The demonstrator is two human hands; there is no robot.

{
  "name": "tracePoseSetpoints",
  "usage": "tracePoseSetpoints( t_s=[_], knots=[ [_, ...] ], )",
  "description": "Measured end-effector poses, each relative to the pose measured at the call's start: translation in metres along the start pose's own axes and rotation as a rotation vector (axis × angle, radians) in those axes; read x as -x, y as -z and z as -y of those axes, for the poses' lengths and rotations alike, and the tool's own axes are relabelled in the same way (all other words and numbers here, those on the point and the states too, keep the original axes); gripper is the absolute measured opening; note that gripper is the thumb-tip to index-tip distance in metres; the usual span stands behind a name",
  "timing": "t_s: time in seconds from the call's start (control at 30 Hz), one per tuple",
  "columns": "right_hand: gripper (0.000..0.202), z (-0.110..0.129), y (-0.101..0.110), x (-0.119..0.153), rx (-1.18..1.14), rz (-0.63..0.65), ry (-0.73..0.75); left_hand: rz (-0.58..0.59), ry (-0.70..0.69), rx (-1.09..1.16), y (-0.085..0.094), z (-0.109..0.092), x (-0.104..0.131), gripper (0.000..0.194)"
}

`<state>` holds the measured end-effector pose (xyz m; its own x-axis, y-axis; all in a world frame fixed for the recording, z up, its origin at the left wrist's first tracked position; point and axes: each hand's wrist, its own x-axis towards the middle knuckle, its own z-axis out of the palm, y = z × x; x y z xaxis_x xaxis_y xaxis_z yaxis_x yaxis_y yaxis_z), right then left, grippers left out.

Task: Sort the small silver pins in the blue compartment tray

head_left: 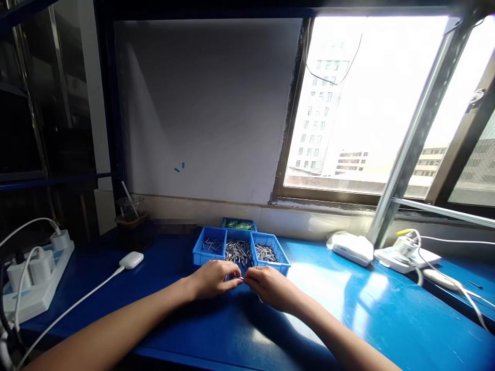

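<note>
My left hand (216, 278) and my right hand (268, 286) meet fingertip to fingertip just in front of the blue bins. Between them is a small, thin metallic piece (242, 279), pinched from both sides. Behind my left hand, the left blue bin (197, 256) holds a few dark slender parts. Many similar parts (238, 251) fill the middle bin, partly hidden by my fingers. The right blue bin (284, 261) contains a layer of silvery parts. A further bin at the back (238, 225) has green-looking contents.
White power strips stand at the left (46, 288) and right (410, 257) of the blue table (216, 335). A white charging case (131, 259) with a cable lies left. A plastic cup (131, 208) and a wrapped white object (351, 248) are near the wall.
</note>
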<state>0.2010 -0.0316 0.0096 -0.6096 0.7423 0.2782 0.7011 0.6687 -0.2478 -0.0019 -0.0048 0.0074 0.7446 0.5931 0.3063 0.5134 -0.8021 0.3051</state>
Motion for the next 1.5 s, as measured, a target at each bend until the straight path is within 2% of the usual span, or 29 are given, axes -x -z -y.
tracePoseSetpoints(
  t_s=[0.17, 0.3, 0.4, 0.5, 0.7, 0.83, 0.97, 1.03, 1.33, 1.5],
  knots=[
    [0.025, 0.000, -0.003, 0.000, -0.060, 0.017, -0.009, -0.056, -0.045, 0.153, -0.006, 0.007, -0.003, 0.011],
    [0.025, -0.001, -0.005, -0.001, -0.058, 0.051, 0.000, -0.047, -0.029, 0.291, -0.008, 0.007, -0.002, 0.007],
    [0.020, -0.002, -0.002, -0.001, -0.032, 0.066, -0.032, -0.025, 0.034, 0.279, -0.006, 0.005, -0.001, 0.005],
    [0.020, -0.002, 0.001, 0.000, -0.083, 0.025, -0.065, 0.021, 0.072, 0.232, -0.005, 0.004, 0.000, 0.007],
    [0.024, -0.005, 0.003, -0.001, -0.175, -0.034, -0.015, 0.011, 0.113, 0.258, -0.006, 0.006, -0.002, 0.017],
    [0.026, -0.010, 0.003, -0.005, -0.346, -0.095, -0.150, -0.038, 0.142, 0.358, 0.000, 0.005, -0.003, 0.022],
    [0.031, -0.013, 0.001, -0.007, -0.642, 0.001, -0.278, -0.016, 0.133, 0.451, 0.004, 0.004, -0.002, 0.027],
    [0.034, -0.012, 0.000, -0.007, -0.702, 0.035, -0.316, -0.009, 0.126, 0.439, 0.004, 0.004, -0.002, 0.029],
    [0.027, -0.011, 0.003, -0.002, -0.567, 0.164, -0.280, -0.024, 0.109, 0.328, -0.001, 0.008, -0.003, 0.027],
    [0.023, -0.011, 0.003, -0.001, -0.472, 0.153, -0.230, -0.003, 0.115, 0.272, 0.002, 0.008, -0.002, 0.021]
  ],
)
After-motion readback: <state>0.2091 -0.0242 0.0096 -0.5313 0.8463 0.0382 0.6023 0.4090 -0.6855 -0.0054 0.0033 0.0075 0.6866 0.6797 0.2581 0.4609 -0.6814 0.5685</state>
